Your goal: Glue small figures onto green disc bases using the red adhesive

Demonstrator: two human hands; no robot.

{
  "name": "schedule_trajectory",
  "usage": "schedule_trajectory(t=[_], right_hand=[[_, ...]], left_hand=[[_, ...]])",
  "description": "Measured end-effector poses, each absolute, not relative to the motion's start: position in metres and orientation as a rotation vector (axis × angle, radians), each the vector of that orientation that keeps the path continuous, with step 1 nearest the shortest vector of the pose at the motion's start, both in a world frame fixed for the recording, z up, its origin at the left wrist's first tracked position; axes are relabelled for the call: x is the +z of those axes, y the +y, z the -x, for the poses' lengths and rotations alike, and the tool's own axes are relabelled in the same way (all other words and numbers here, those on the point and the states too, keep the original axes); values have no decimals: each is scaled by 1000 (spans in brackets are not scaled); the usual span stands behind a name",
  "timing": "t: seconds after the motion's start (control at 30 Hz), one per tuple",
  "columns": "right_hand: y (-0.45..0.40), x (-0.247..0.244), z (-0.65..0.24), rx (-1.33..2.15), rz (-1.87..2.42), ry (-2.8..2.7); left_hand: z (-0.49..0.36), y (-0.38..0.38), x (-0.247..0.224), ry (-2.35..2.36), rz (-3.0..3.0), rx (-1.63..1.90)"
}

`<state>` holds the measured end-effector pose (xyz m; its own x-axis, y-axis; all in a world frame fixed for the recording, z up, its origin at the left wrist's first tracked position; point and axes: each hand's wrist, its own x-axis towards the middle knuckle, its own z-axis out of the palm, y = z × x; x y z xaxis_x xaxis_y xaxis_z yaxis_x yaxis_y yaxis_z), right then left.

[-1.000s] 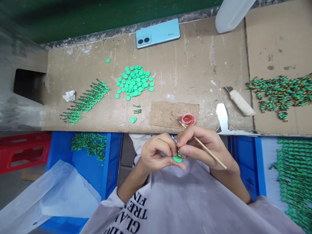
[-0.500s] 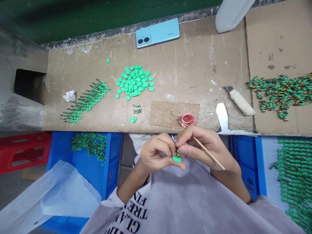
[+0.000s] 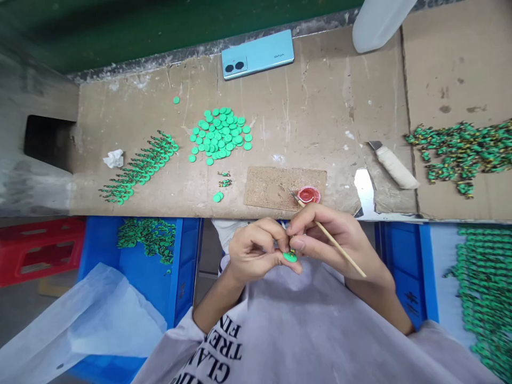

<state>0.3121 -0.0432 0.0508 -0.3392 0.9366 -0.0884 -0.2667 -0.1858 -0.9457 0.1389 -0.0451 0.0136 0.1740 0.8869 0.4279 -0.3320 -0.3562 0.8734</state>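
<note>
My left hand (image 3: 256, 249) pinches a small green disc with a tiny figure on it (image 3: 290, 256), just below the bench edge over my lap. My right hand (image 3: 336, 234) touches the top of that figure with thumb and forefinger while holding a thin wooden paintbrush (image 3: 332, 240). The brush's tip points up-left toward a small red paint pot (image 3: 309, 195) that sits on a cork pad (image 3: 276, 186).
On the cardboard-covered bench (image 3: 320, 106) lie a pile of green discs (image 3: 221, 134), a row of finished green figures (image 3: 140, 166), a blue phone (image 3: 258, 54), a wrapped knife (image 3: 394, 164) and more figures at right (image 3: 460, 152). Blue bins (image 3: 132, 261) with figures flank my lap.
Both hands have shifted slightly up and left with the disc piece; the brush has tilted a little. Nothing on the bench has moved.
</note>
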Motion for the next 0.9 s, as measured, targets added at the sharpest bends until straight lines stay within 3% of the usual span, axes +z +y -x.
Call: schedule_trajectory(t=[0.9], right_hand=[[-47,49,-304,1718,954,-1034]], left_hand=[[-140,-45,13,644,-1599,1494]])
